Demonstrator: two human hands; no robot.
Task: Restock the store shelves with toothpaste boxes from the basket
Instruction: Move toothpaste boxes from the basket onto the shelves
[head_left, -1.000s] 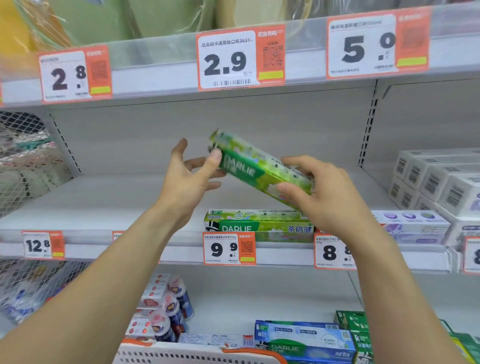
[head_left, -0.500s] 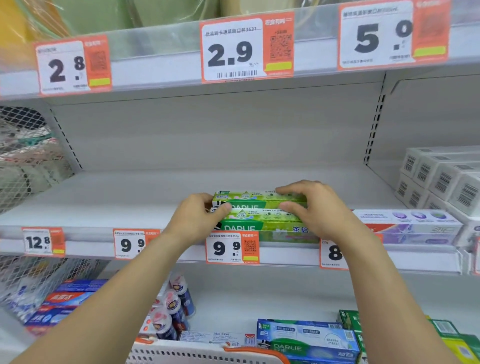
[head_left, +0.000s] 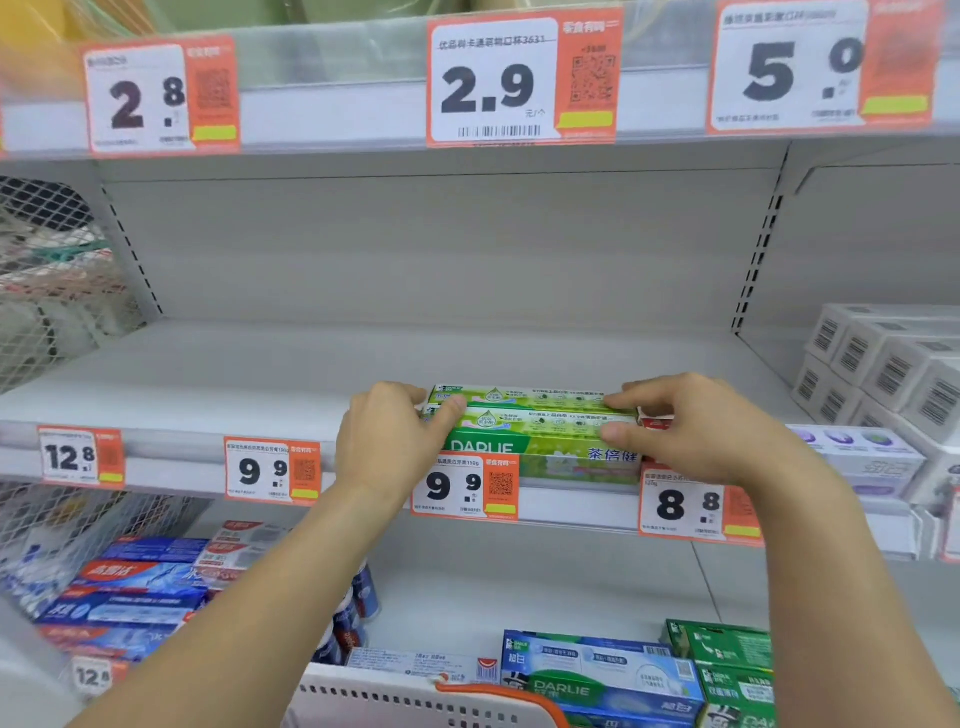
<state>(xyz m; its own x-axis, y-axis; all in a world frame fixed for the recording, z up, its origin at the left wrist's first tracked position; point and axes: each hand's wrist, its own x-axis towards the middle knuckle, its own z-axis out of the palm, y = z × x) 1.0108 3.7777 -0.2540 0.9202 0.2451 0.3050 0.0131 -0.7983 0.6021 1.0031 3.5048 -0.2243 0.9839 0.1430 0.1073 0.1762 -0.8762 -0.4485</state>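
Two green Darlie toothpaste boxes lie lengthwise at the front of the white middle shelf (head_left: 208, 384). The front box (head_left: 545, 449) sits above the 9.9 price tag. The rear box (head_left: 524, 397) lies tight against it. My left hand (head_left: 384, 436) grips the left ends of the boxes, thumb on the front one. My right hand (head_left: 696, 431) pinches their right ends with curled fingers. At the bottom, the white basket (head_left: 395, 696) with an orange handle holds more toothpaste boxes (head_left: 597, 670), blue and green.
White barcoded boxes (head_left: 883, 364) are stacked at the shelf's right, with a purple-and-white box (head_left: 857, 457) in front. Blue toothpaste boxes (head_left: 135, 587) fill the lower shelf at left. A wire mesh panel (head_left: 47, 291) closes the left side. Bare shelf stretches left of the green boxes.
A second ago both hands held the green box tilted in the air. They lowered it onto the shelf against the front box and now hold it level there.
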